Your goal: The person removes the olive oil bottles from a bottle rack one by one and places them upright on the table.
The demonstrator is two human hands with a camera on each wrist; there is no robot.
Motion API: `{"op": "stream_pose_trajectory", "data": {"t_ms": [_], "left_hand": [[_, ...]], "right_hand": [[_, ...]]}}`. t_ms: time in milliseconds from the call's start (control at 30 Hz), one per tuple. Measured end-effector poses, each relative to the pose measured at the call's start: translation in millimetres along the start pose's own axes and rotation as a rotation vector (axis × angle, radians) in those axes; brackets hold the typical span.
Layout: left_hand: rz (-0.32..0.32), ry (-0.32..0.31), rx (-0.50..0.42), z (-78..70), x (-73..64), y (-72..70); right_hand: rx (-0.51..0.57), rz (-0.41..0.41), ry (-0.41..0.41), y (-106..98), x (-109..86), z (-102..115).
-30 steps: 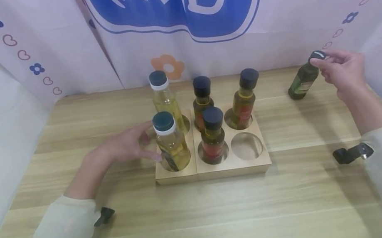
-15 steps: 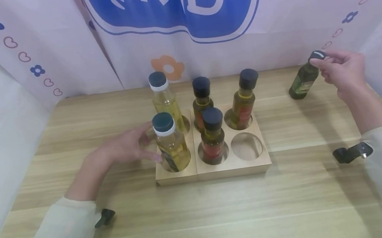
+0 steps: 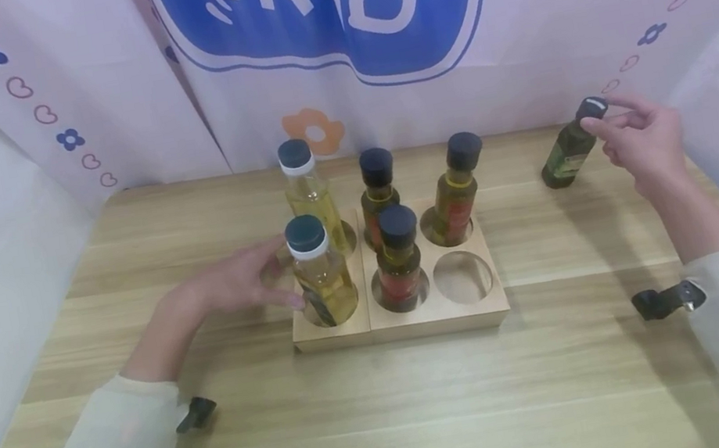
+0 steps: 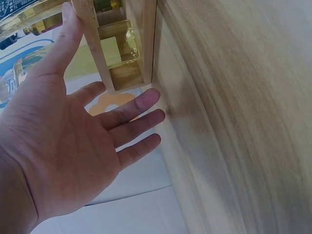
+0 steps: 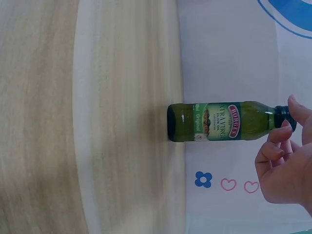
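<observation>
My right hand [image 3: 648,136] pinches the dark cap of a green olive oil bottle [image 3: 565,156] between thumb and fingertips. In the right wrist view the olive oil bottle's base meets the table and its label faces the camera. My left hand [image 3: 233,281] lies beside a wooden bottle rack [image 3: 440,324], fingers spread and nearly straight. Its thumb is by the front pale oil bottle [image 3: 327,289]; whether it touches, I cannot tell. A second pale oil bottle [image 3: 313,200] stands behind. The rack also holds three dark-capped bottles with red labels, one in front [image 3: 399,269].
At the rack's front right is a bare round hole [image 3: 463,277]. The wooden table [image 3: 392,417] ends at a pale printed backdrop [image 3: 488,95]. Dark wrist-mounted devices sit on both sleeves, the right one [image 3: 668,300] among them.
The head view has shifted slightly. My right index finger looks a little straighter above the cap. Otherwise both hands and the bottles keep nearly the same places.
</observation>
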State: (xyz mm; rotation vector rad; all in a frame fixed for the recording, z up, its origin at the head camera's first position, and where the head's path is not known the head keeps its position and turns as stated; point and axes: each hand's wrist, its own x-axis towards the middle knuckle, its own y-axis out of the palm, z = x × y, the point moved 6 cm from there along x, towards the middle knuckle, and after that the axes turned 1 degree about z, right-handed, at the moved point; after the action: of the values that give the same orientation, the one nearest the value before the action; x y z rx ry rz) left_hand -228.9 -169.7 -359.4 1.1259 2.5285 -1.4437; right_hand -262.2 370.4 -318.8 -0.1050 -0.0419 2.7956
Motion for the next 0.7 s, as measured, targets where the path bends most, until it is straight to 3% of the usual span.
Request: {"op": "stream_pose_trajectory", "data": {"t_ms": [267, 400, 567, 700], "left_hand": [[0.0, 0.035, -0.006, -4.0, -2.0, -2.4], [-0.016, 0.107, -0.009, -5.4, 0.6, -5.5], [-0.014, 0.234, -0.084, -7.9, 7.0, -6.9], [-0.013, 0.242, -0.072, -7.7, 9.0, -7.9]], "right_hand": [[0.067, -0.028, -0.074, 2.5, -9.9, 13.4], [0.076, -0.026, -0.139, 9.5, -18.4, 23.4], [-0.01, 0.027, -0.173, 24.4, -28.4, 32.7], [-0.041, 0.098, -0.242, 39.4, -35.4, 37.6]]}}
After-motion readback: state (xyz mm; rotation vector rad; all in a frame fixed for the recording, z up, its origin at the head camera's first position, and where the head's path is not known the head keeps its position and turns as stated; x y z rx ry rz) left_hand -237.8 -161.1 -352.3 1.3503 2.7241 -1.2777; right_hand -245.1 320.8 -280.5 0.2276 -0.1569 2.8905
